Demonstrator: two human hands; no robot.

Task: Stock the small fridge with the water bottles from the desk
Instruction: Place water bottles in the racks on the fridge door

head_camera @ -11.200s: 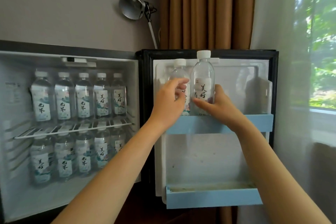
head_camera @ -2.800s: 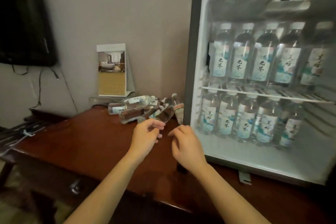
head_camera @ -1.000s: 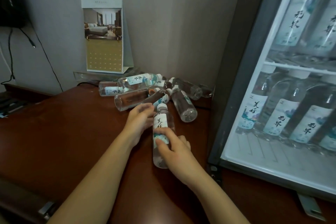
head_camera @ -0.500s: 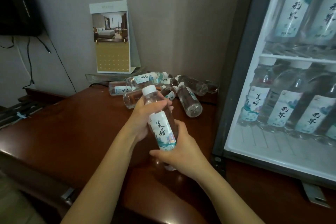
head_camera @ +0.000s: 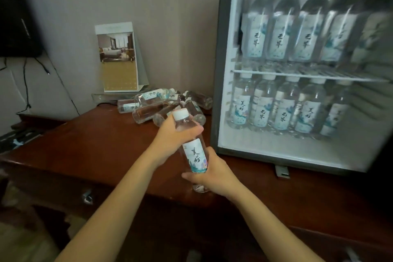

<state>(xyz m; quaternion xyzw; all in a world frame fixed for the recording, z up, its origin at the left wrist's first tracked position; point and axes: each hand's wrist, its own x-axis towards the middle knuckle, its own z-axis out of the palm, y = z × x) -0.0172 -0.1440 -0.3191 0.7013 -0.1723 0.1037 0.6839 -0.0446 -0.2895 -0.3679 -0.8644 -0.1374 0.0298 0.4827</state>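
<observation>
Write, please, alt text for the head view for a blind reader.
The left hand and right hand grip one water bottle above the desk. More bottles lie piled behind it; the fridge beside them stands open and stocked.

Both hands (head_camera: pixel 170 136) (head_camera: pixel 214 173) grip one water bottle (head_camera: pixel 194 156) above the desk (head_camera: pixel 85 144).

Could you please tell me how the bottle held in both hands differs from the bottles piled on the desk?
The held bottle stands nearly upright, cap up; the piled bottles lie on their sides. The left hand grips the held bottle near its shoulder and the right hand near its base; no hand grips the piled bottles, which rest crowded together on the desk. Both are clear with pale printed labels.
</observation>
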